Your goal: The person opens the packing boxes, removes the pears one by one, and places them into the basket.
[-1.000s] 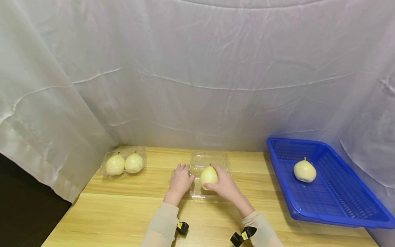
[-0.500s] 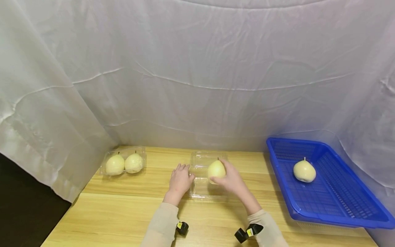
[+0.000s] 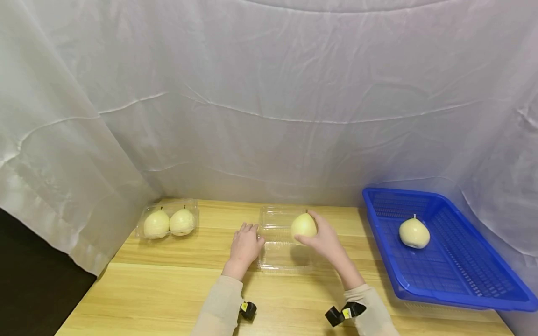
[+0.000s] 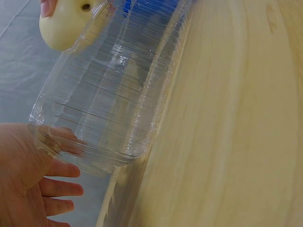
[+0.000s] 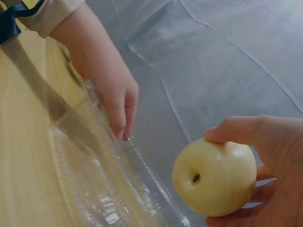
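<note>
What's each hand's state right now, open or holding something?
Left hand: open, fingers extended, thumb at the edge of the clear container.
Right hand: closed, holding a pear.

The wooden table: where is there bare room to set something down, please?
Bare wooden table lies between the two-pear box and left hand, left of the left sleeve, and between right hand and blue basket. The middle is crowded: both hands, the held pear and open container.

Four pears (image 3: 303, 227), two containers (image 3: 279, 256), one basket (image 3: 447, 273)
</note>
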A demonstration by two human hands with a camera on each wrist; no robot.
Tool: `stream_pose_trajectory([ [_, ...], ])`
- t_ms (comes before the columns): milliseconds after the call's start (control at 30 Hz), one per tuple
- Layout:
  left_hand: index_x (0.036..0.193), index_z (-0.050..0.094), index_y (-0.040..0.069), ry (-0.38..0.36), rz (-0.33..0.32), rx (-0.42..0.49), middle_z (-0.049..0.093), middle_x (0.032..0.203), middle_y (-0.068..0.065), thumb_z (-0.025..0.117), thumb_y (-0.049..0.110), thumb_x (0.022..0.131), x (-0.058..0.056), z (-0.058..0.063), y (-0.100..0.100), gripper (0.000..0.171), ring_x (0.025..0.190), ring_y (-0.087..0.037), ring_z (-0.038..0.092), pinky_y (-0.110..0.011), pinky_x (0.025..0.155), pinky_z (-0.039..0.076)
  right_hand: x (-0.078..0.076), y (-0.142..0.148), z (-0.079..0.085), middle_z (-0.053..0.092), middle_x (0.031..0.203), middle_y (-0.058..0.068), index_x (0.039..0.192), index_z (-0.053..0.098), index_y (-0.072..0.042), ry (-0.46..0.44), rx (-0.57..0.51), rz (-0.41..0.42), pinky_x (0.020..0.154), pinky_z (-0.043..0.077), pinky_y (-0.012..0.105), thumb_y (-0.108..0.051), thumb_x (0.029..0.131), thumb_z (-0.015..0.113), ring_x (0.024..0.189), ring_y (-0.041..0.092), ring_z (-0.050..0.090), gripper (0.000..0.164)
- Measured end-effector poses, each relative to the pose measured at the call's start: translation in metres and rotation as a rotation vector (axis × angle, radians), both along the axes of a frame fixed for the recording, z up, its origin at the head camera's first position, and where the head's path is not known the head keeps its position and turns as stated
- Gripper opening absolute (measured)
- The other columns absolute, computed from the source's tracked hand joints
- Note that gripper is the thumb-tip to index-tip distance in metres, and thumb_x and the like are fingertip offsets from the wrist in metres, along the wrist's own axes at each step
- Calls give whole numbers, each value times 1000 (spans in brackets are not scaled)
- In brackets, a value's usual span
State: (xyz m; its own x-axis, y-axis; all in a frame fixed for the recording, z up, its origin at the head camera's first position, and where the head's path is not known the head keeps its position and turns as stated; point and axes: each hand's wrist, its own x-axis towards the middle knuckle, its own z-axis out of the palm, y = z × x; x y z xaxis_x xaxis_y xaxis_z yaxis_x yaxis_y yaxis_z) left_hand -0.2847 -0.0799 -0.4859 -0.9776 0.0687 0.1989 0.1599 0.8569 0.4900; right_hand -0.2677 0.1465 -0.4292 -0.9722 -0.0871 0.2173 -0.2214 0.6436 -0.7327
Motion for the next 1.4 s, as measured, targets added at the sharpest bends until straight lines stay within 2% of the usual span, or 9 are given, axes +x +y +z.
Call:
stream_pose_trajectory([
  [400, 134, 55, 0, -10, -5, 1, 52, 143, -20, 60, 30, 93, -1, 0, -1, 51, 141, -40, 38, -60, 117, 29, -1, 19, 13, 45, 146, 27, 146, 38, 0, -16, -22, -50, 101, 48, 58, -26, 78, 79, 130, 45, 48, 84],
  [767, 134, 55, 1, -6, -4, 2, 53, 141, -20, 59, 30, 92, -1, -2, -2, 51, 141, -40, 38, -60, 117, 29, -1, 41, 22, 39, 150, 27, 149, 32, 0, -25, -51, -86, 104, 46, 58, -24, 81, 77, 133, 45, 44, 85],
  [1033, 134, 55, 0, 0, -11, 8, 53, 141, -21, 59, 29, 93, -1, -1, -2, 51, 141, -41, 38, -60, 117, 29, 5, 57, 35, 43, 148, 26, 149, 34, -4, -19, 23, -173, 97, 50, 57, -32, 81, 76, 126, 45, 51, 84],
  [1400, 134, 55, 0, -3, -10, 10, 54, 141, -21, 59, 28, 93, -1, -1, -1, 50, 141, -41, 39, -60, 117, 29, 5, 77, 34, 43, 148, 23, 150, 34, -7, 15, 12, -222, 94, 51, 54, -36, 81, 76, 121, 42, 54, 85],
])
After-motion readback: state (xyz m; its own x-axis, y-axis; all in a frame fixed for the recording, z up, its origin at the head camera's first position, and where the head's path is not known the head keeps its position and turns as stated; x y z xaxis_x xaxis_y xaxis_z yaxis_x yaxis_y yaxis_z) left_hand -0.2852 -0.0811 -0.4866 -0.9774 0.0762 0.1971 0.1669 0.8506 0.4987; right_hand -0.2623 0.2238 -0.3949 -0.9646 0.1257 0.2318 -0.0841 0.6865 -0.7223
